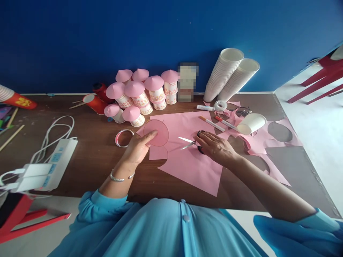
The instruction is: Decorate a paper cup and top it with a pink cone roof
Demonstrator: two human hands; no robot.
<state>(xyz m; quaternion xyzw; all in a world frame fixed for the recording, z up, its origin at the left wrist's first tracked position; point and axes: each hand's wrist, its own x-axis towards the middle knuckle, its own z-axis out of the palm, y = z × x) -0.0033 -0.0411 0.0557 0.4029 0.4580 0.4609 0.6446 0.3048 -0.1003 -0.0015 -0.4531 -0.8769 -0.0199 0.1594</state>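
Note:
A round pink paper disc point(161, 129) with a darker outline is pinched between the thumb and fingers of my left hand point(138, 145). My right hand point(218, 148) lies over the black handles of a pair of scissors point(190, 143), its fingers around them. The blades are spread and point left, over a large pink paper sheet point(198, 175) that has a curved piece cut from its left side. Two marker pens, an orange-capped one point(211, 124) and a red-capped one point(225, 122), lie beyond my right hand.
Several paper-cup towers with pink cone roofs point(134, 89) stand by the blue wall. Tall stacks of white cups point(223, 75) lean at right, near clear tape point(220, 105), a lying cup point(252, 124) and pink scraps point(278, 171). At left are a tape roll point(124, 145) and a power strip point(60, 164).

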